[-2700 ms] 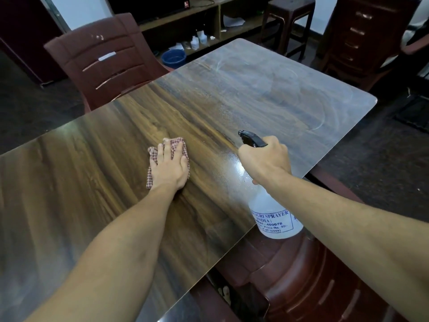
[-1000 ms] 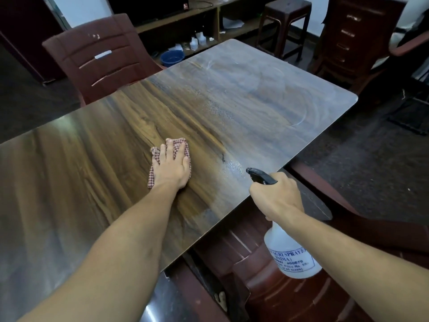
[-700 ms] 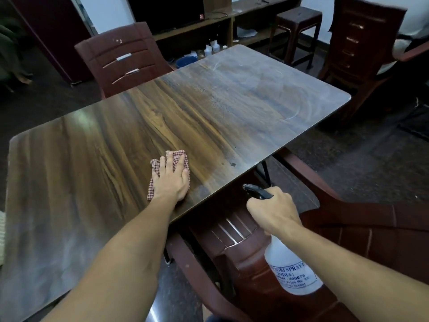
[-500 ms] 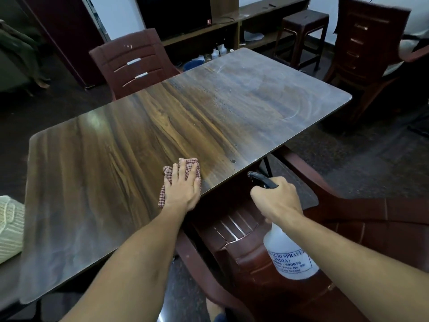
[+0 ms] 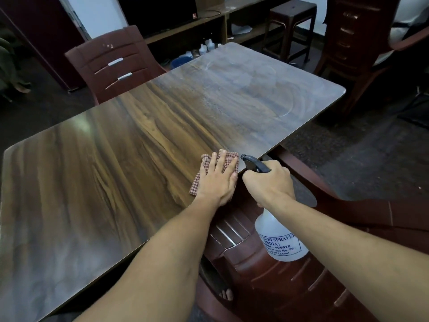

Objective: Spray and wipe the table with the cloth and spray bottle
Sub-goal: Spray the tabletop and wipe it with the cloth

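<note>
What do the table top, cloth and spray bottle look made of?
Table top: glossy wood-grain surface, likely laminate; it reflects light.
Cloth: woven checked fabric, red and white, soft folds.
Spray bottle: translucent white plastic body with printed label, black plastic head.

Dim room with a dark speckled floor [image 5: 371, 159] and a white wall [image 5: 102, 17]. One maroon plastic chair [image 5: 113, 63] stands at rear left, a second chair [image 5: 290, 287] in the right foreground. A long wooden shelf [image 5: 209, 22] lines the wall, with a stool [image 5: 292, 22] and stacked chairs [image 5: 357, 43] to its right.
</note>
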